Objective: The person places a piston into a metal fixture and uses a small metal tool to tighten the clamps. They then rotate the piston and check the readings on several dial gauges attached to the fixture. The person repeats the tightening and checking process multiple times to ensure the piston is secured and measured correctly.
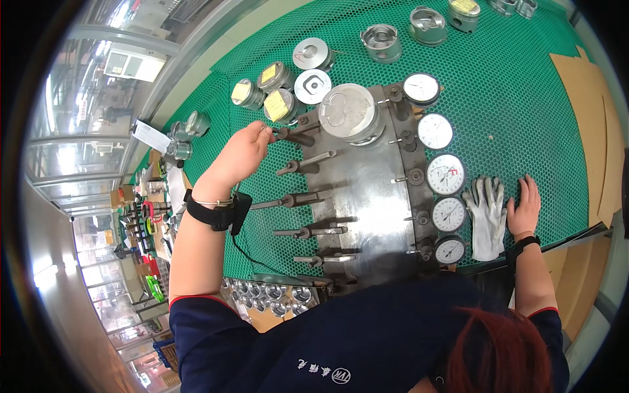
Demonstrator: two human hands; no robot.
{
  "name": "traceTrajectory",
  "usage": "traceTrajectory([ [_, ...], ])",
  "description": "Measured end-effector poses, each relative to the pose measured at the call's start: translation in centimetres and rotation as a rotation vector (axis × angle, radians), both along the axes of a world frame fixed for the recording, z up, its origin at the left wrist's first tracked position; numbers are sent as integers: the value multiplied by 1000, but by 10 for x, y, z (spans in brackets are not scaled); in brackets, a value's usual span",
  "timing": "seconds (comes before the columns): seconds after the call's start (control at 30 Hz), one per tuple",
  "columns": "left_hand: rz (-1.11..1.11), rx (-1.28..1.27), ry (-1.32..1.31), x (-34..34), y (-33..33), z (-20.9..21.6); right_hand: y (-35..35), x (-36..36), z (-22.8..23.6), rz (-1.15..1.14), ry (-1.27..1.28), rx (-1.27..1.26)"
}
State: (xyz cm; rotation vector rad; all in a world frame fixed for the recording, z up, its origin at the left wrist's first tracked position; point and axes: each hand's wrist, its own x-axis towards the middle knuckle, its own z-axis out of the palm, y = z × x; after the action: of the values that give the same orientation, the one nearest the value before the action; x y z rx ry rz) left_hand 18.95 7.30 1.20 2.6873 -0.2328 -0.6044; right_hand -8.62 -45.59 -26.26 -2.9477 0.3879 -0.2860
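My left hand (242,156) is closed, its thumb and fingers pinched on the end of a metal rod (293,135) at the far left corner of a steel gauge fixture (367,203). A large silver piston (349,112) sits on the fixture's far end, its round top facing up. Dial gauges (445,174) stand in a row along the fixture's right side. My right hand (524,208) lies flat on the green mat (524,137), fingers stretched out and holding nothing. Beside it lies a grey-white work glove (486,219).
More pistons (313,86) stand beyond the fixture, some with yellow notes on top. Other similar rods (298,199) stick out along the fixture's left side. Cardboard (583,111) lies at the right edge. Rows of round metal parts (278,306) sit below the bench edge.
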Motion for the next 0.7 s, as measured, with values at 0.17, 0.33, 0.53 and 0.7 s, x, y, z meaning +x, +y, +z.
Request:
traceTrajectory([
  [0.17,253,-159,193,-1,-7,-2,1,1,1,0,3,4],
  [0.33,-246,242,-354,-6,29,-21,-1,0,0,-1,-3,-1],
  [0.53,-268,620,-698,22,95,-37,1,1,0,3,-9,5],
  [0.7,-216,789,-820,71,67,-47,0,0,-1,7,-10,-7],
])
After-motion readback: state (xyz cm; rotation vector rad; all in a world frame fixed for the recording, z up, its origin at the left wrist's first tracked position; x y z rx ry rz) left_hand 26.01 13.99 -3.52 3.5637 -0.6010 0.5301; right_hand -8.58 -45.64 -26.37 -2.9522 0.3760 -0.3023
